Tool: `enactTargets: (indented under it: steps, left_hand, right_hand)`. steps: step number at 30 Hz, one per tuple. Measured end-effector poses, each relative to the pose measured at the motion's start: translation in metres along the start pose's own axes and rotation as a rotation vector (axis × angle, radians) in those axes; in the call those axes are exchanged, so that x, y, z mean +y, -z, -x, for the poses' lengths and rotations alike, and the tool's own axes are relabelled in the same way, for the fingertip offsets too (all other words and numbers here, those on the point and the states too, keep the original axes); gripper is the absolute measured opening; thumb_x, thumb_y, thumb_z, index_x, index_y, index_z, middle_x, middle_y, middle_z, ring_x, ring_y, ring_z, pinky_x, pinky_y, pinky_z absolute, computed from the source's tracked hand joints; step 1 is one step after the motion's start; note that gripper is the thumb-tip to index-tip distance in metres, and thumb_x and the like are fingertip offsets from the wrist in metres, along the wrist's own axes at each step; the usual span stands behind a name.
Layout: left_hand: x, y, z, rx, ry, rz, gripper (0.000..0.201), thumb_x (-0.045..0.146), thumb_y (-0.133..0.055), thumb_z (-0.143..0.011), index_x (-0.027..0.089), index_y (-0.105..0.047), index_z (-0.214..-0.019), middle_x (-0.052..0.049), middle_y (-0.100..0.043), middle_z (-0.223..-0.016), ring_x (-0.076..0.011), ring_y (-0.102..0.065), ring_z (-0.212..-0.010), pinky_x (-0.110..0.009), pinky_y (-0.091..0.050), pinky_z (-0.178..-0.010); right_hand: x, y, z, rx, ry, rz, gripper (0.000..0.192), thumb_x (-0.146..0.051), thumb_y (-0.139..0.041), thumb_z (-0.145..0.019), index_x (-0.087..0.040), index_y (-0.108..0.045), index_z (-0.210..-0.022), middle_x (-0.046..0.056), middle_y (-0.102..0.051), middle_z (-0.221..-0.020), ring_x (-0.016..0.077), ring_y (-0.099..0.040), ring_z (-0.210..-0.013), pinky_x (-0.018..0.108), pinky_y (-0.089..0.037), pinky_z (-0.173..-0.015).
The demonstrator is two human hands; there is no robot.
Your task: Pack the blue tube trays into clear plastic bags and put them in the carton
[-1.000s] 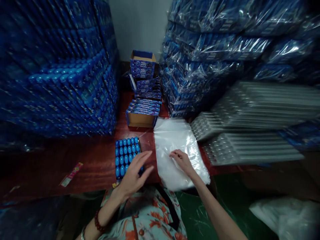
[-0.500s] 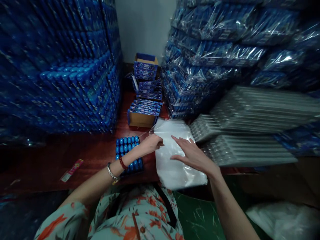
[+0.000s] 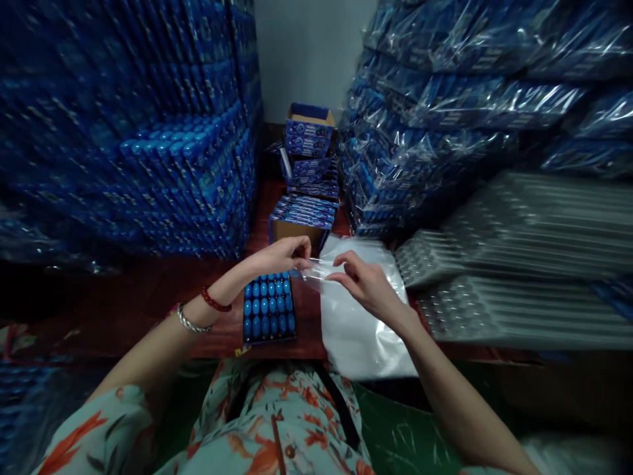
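The person's lap, in a shirt with orange flowers, is closest, right up against the near edge of the red table. A little yellow scrap sits on that near edge.

Just past it is a flat box of shiny blue eggs, set in neat rows. To its right, with a strip of bare table between, lies a pile of white plastic bags. The bottom of the pile pokes out over the near edge.

The left hand is up over the far end of the egg box. Its thumb and finger pinch a thin bit of clear plastic. A red bead bracelet and a silver bracelet are on that arm. The right hand is above the white bags, thumb and fingers spread apart. The clear plastic reaches close to them, but I can't tell if they touch it.

On the table's right side are stacks of bumpy see-through trays. Further back, in the middle, is an open box of flat packs. Tall blue piles stand on both sides: egg packs on the left, and packs in shiny wrap on the right. More boxes stand near the wall.
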State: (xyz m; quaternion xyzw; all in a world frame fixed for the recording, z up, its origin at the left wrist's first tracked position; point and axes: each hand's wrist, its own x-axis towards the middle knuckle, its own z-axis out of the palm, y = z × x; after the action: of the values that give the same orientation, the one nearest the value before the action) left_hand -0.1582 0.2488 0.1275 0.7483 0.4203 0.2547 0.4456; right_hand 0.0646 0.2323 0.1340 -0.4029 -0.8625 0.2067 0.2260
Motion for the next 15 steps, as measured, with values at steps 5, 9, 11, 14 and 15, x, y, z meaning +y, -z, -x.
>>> enactTargets:
  steps: [5, 9, 11, 14, 15]
  left_hand:
    - [0.010, 0.017, 0.011, 0.003, 0.060, -0.005, 0.031, 0.040, -0.046, -0.086, 0.012, -0.058, -0.091, -0.001, -0.059, -0.075, -0.0108, -0.051, -0.065, -0.022, -0.040, -0.060]
    - [0.033, 0.012, 0.013, 0.047, -0.087, -0.203, 0.050, 0.044, -0.051, -0.085, 0.014, -0.047, -0.125, -0.010, -0.060, -0.115, -0.0188, -0.056, -0.098, -0.030, -0.043, -0.085]
    - [0.039, 0.006, 0.010, -0.036, -0.136, -0.342, 0.043, 0.036, -0.057, -0.082, 0.013, -0.052, -0.118, -0.011, -0.062, -0.112, -0.0203, -0.056, -0.099, -0.031, -0.042, -0.087]
    - [0.034, 0.001, 0.004, -0.083, -0.112, -0.477, 0.016, 0.018, -0.048, -0.085, 0.012, -0.061, -0.091, -0.007, -0.066, -0.084, -0.0159, -0.058, -0.075, -0.026, -0.042, -0.071]
    - [0.031, 0.001, 0.003, -0.098, -0.110, -0.488, 0.016, 0.015, -0.045, -0.085, 0.012, -0.061, -0.084, -0.006, -0.064, -0.077, -0.0144, -0.056, -0.069, -0.024, -0.040, -0.065]
  right_hand:
    - [0.006, 0.011, -0.016, -0.105, 0.014, 0.004, 0.031, -0.047, -0.058, -0.083, -0.016, -0.060, -0.081, -0.007, -0.041, -0.050, 0.0088, -0.036, -0.048, 0.022, -0.024, -0.053]
    - [-0.009, 0.016, -0.031, -0.220, 0.029, 0.073, 0.031, -0.031, -0.049, -0.089, -0.015, -0.058, -0.065, -0.003, -0.048, -0.053, 0.0084, -0.038, -0.051, 0.024, -0.020, -0.054]
    - [-0.019, 0.017, -0.037, -0.271, 0.047, 0.095, 0.027, -0.024, -0.046, -0.089, -0.014, -0.059, -0.067, -0.002, -0.051, -0.055, 0.0085, -0.039, -0.052, 0.024, -0.020, -0.054]
    - [-0.027, 0.021, -0.040, -0.276, 0.055, 0.127, 0.026, -0.026, -0.047, -0.090, -0.014, -0.063, -0.074, -0.001, -0.055, -0.059, 0.0087, -0.042, -0.054, 0.024, -0.021, -0.055]
    - [-0.027, 0.022, -0.039, -0.278, 0.049, 0.140, 0.026, -0.029, -0.049, -0.089, -0.014, -0.065, -0.076, 0.000, -0.057, -0.060, 0.0090, -0.044, -0.055, 0.024, -0.022, -0.055]
